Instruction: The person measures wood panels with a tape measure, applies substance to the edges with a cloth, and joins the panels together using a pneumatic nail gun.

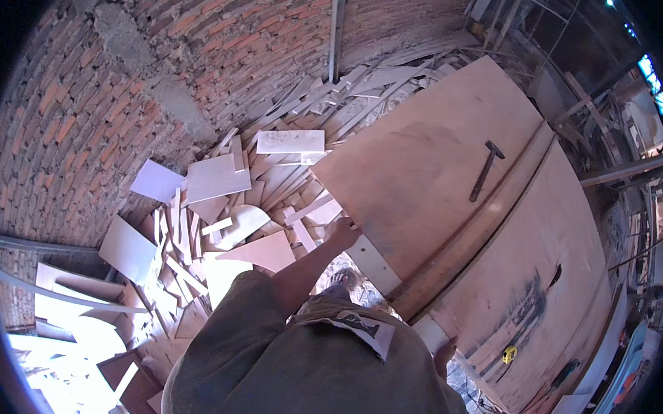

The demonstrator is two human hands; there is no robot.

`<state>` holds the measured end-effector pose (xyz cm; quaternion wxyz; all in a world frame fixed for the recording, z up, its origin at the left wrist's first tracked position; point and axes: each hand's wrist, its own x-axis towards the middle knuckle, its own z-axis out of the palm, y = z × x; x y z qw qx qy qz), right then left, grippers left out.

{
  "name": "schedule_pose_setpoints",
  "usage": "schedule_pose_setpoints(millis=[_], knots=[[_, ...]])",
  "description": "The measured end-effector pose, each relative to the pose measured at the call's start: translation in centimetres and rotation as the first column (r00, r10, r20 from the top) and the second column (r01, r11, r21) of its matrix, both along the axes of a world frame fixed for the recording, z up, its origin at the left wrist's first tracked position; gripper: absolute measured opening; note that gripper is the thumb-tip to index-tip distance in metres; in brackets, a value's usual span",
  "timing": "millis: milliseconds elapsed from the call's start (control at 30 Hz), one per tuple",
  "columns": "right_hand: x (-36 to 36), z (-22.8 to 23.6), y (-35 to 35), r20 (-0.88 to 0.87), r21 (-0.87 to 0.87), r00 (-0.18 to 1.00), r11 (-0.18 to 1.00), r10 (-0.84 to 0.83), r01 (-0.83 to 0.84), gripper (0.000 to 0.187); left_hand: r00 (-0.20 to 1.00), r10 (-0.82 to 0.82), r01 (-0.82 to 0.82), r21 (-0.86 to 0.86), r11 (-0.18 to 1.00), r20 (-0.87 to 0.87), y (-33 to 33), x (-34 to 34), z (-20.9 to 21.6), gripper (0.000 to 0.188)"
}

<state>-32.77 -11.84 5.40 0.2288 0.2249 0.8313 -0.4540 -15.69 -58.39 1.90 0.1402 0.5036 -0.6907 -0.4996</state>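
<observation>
Red brick wall [66,146] rises left of a large, brown plywood-topped workbench [420,180]. At the workbench's near edge lies a flat, pale, dark-spotted strip [374,263], long axis following that edge, slanting down toward the right hand [444,351]. It appears laid in position; whether it is fastened cannot be told. The left hand [342,235] bends its fingers at the strip's upper end; neither hand's grip is clear. On the workbench rest a dark hammer [483,173] and yellow tape measure [510,354]; left of it, heaped pale wood offcuts [290,142].
</observation>
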Motion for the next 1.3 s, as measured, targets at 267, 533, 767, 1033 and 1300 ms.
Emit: schedule_pose_setpoints(millis=[267, 533, 767, 1033, 1300], knots=[[0.0, 0.7, -0.4, 0.063, 0.100, 0.998, 0.995, 0.023, -0.029, 0.087, 0.993, -0.102, 0.099, 0.057, 0.993, 0.062, -1.1, 0.6, 4.4, 0.037], [-0.5, 0.9, -0.3, 0.106, 0.039, 0.994, 0.999, -0.032, 0.028, 0.087, 0.993, -0.080, 0.071, 0.093, 0.993, 0.092, -1.2, 0.3, 2.4, 0.034], [-1.3, 0.7, -0.8, 0.156, 0.007, 0.986, 0.999, -0.053, 0.053, 0.086, 0.987, -0.094, 0.094, 0.007, 0.996, 0.128, -1.2, -1.6, -4.8, 0.048], [-2.3, 0.2, -1.8, 0.178, 0.000, 0.983, 0.999, -0.045, 0.045, 0.086, 0.979, 0.046, -0.077, 0.150, 0.986, 0.200, -0.7, -1.7, -2.9, 0.030], [-2.8, 0.0, -2.1, 0.192, -0.003, 0.981, 0.999, -0.039, 0.040, 0.085, 0.974, 0.034, -0.078, 0.193, 0.978, 0.223, -0.8, -0.7, 1.7, 0.036]])
